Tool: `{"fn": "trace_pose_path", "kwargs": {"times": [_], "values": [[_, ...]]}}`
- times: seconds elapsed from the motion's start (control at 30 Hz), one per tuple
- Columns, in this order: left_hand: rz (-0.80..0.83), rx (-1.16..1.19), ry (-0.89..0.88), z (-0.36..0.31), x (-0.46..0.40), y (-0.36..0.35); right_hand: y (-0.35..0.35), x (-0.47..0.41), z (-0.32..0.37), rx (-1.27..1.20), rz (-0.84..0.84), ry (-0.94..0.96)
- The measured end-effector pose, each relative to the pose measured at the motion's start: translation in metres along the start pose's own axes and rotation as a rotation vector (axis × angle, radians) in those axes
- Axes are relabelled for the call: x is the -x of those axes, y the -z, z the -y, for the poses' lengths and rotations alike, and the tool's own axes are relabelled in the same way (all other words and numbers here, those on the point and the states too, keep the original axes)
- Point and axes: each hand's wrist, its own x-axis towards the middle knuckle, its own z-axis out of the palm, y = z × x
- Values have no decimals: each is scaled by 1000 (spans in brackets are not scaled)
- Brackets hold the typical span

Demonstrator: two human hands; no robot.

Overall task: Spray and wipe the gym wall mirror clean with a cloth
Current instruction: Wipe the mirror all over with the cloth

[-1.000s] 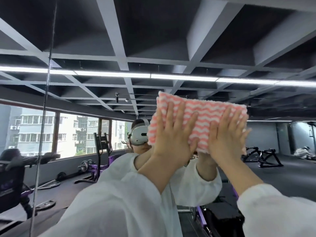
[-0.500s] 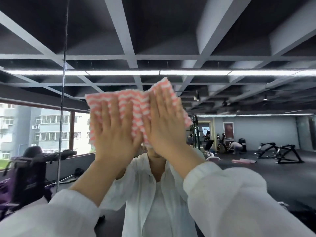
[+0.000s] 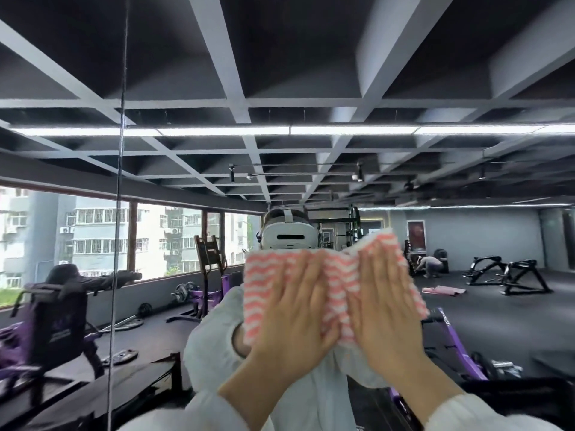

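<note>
The wall mirror (image 3: 373,88) fills the whole view and reflects the gym and me in a white top. A pink-and-white zigzag cloth (image 3: 339,284) lies flat against the glass at centre right, at about chest height. My left hand (image 3: 298,309) presses on the cloth's left half with straight fingers pointing up. My right hand (image 3: 382,300) presses on its right half the same way. The cloth's middle bunches a little between the two hands. No spray bottle is in view.
A vertical mirror seam (image 3: 119,213) runs down the left side. The glass reflects purple gym machines (image 3: 53,321), windows (image 3: 93,241), black benches (image 3: 510,275) and a crouching person (image 3: 431,265) far back.
Both hands slid the cloth across the glass: from the right to upper left, then down and back to the right, lower than before. My view shifted along with it.
</note>
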Motion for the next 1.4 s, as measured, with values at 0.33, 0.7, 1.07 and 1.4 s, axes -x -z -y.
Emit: {"fn": "trace_pose_path", "kwargs": {"times": [0.33, 0.7, 1.07, 1.4], "values": [[-33, -222, -115, 38, -128, 30, 31, -114, -39, 26, -23, -120], [-64, -202, 182, 104, -185, 68, 56, -223, -1, 24, 69, -93], [-39, -175, -141, 73, -70, 28, 8, -67, 12, 8, -45, 35], [-17, -181, -311, 73, -4, 9, 9, -22, 22, 11, 132, 122]]}}
